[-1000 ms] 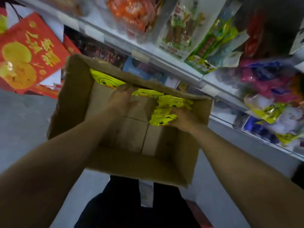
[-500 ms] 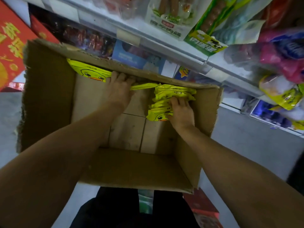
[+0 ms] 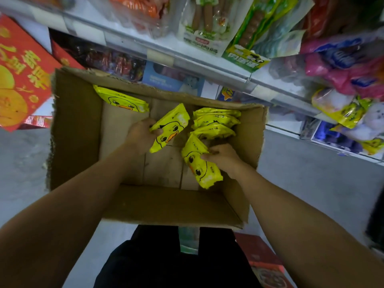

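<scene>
We empty box [image 3: 79,125]; we judge it well along, floor mostly bare. Left hand [image 3: 141,134] pinches first packet [image 3: 170,127], held mid-box. Right hand [image 3: 222,157] curls round second packet [image 3: 199,165], tilted near right wall. Left to take: stack [image 3: 216,121] at far wall, lone packet [image 3: 121,99] in far left corner. Packets flat, bright yellow, cartoon duck face, crinkly film. Shelf [image 3: 207,66] just beyond.

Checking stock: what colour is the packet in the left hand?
The packet is yellow with a duck face; see head view.
</scene>
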Tool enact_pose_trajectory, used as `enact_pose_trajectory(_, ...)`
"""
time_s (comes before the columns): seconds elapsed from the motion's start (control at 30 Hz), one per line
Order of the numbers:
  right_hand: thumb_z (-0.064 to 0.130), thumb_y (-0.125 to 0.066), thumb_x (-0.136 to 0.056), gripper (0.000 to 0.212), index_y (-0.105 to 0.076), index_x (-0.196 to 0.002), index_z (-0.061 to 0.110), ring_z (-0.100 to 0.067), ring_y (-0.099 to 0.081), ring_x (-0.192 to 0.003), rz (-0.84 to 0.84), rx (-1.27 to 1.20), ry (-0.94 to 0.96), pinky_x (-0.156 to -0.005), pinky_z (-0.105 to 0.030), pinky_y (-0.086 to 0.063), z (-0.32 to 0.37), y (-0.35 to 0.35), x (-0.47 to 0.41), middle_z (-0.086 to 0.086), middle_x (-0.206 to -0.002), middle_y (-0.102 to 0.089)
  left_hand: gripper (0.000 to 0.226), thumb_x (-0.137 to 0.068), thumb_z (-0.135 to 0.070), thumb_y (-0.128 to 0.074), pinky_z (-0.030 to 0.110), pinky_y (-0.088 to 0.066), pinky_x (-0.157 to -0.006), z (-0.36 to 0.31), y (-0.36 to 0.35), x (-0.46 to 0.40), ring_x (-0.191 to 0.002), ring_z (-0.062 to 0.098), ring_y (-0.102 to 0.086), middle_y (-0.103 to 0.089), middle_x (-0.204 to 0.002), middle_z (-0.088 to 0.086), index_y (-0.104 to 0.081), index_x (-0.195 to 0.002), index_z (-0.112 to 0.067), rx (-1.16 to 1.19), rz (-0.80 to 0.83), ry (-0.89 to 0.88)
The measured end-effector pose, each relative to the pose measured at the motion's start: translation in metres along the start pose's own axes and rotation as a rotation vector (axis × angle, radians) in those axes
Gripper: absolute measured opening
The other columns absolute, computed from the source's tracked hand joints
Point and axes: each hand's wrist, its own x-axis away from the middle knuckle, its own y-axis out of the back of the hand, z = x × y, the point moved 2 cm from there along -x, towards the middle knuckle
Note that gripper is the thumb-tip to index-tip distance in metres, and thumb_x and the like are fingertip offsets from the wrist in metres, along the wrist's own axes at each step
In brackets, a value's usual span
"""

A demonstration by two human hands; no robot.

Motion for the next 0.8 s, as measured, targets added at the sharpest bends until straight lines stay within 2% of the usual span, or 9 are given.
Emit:
enact_pose_trajectory(0.1, 0.020, -0.074, -0.086, 0.033, -0.069, -0.115, 0.005, -0.029, -0.071, -0.097, 0.135, -0.287, -0.083, -0.089, -0.047, -0.057, 0.005, 0.006, 0.026, -0.014, -0.107, -0.073, 0.024, -0.096, -0.024, -0.057, 0.026, -0.029, -0.069, -0.010, 0.007, 0.020, -0.102, 0.030, -0.058, -0.064, -0.108, 0.017, -0.060, -0.108, -0.004, 0.084, 0.022, -0.016)
enact_pose_trajectory(0.2, 0.028, -0.068, -0.091, 0.031, -0.068, -0.118, 0.014, -0.028, -0.069, -0.106, 0.203, -0.418, -0.037, -0.096, -0.048, -0.053, 0.014, 0.017, 0.049, -0.009, -0.114, -0.072, 0.031, -0.099, -0.030, -0.051, 0.027, -0.033, -0.077, -0.027, 0.018, 0.042, -0.110, 0.031, -0.057, -0.063, -0.116, 0.015, -0.058, -0.121, -0.009, 0.124, 0.059, -0.044)
enact_pose_trajectory(0.3, 0.029, -0.063, -0.094, 0.035, -0.063, -0.127, 0.015, -0.026, -0.067, -0.110, 0.164, -0.490, 0.059, -0.096, -0.047, -0.053, 0.027, 0.032, 0.074, -0.007, -0.121, -0.070, 0.037, -0.092, -0.048, -0.058, 0.030, -0.038, -0.075, -0.048, 0.032, 0.066, -0.097, 0.027, -0.061, -0.064, -0.092, 0.004, -0.062, -0.105, -0.013, 0.192, 0.052, -0.101)
enact_pose_trajectory(0.37, 0.032, -0.065, -0.092, 0.038, -0.064, -0.125, 0.014, -0.027, -0.068, -0.107, 0.129, -0.529, 0.139, -0.094, -0.046, -0.054, 0.036, 0.043, 0.094, -0.010, -0.121, -0.069, 0.033, -0.081, -0.051, -0.066, 0.028, -0.040, -0.067, -0.066, 0.040, 0.084, -0.080, 0.013, -0.062, -0.062, -0.075, -0.009, -0.061, -0.091, -0.020, 0.247, 0.018, -0.099)
enact_pose_trajectory(0.47, 0.034, -0.071, -0.079, 0.047, -0.067, -0.120, 0.011, -0.031, -0.069, -0.100, 0.140, -0.600, 0.257, -0.087, -0.045, -0.057, 0.044, 0.065, 0.126, -0.016, -0.114, -0.071, 0.019, -0.081, -0.028, -0.078, 0.012, -0.043, -0.057, -0.098, 0.045, 0.114, -0.062, -0.011, -0.061, -0.067, -0.067, -0.018, -0.060, -0.085, -0.030, 0.358, 0.005, -0.133)
enact_pose_trajectory(0.53, 0.029, -0.072, -0.076, 0.049, -0.065, -0.120, 0.009, -0.028, -0.071, -0.091, 0.183, -0.617, 0.318, -0.077, -0.041, -0.060, 0.045, 0.084, 0.150, -0.015, -0.110, -0.072, 0.022, -0.079, -0.018, -0.079, 0.015, -0.047, -0.061, -0.122, 0.046, 0.136, -0.061, -0.010, -0.062, -0.070, -0.072, -0.015, -0.061, -0.086, -0.029, 0.417, -0.024, -0.164)
enact_pose_trajectory(0.67, 0.015, -0.070, -0.081, 0.031, -0.067, -0.112, 0.010, -0.025, -0.073, -0.083, 0.192, -0.616, 0.425, -0.066, -0.037, -0.060, 0.028, 0.137, 0.194, -0.013, -0.104, -0.074, 0.029, -0.076, -0.022, -0.081, 0.025, -0.055, -0.074, -0.179, 0.035, 0.184, -0.079, 0.006, -0.071, -0.075, -0.087, -0.006, -0.067, -0.101, -0.018, 0.437, -0.074, -0.248)
enact_pose_trajectory(0.73, 0.009, -0.066, -0.087, 0.024, -0.067, -0.111, 0.009, -0.025, -0.074, -0.081, 0.182, -0.616, 0.476, -0.065, -0.039, -0.061, 0.012, 0.169, 0.220, -0.012, -0.099, -0.075, 0.023, -0.078, -0.019, -0.080, 0.014, -0.051, -0.062, -0.214, 0.022, 0.210, -0.068, -0.003, -0.068, -0.073, -0.075, -0.016, -0.065, -0.097, -0.018, 0.441, -0.100, -0.300)
enact_pose_trajectory(0.8, 0.010, -0.069, -0.085, 0.026, -0.067, -0.110, 0.008, -0.025, -0.074, -0.081, 0.150, -0.626, 0.529, -0.066, -0.040, -0.061, -0.010, 0.206, 0.244, -0.014, -0.100, -0.075, 0.023, -0.078, -0.023, -0.080, 0.013, -0.047, -0.055, -0.250, 0.003, 0.236, -0.064, -0.005, -0.065, -0.072, -0.073, -0.017, -0.065, -0.095, -0.019, 0.410, -0.123, -0.352)
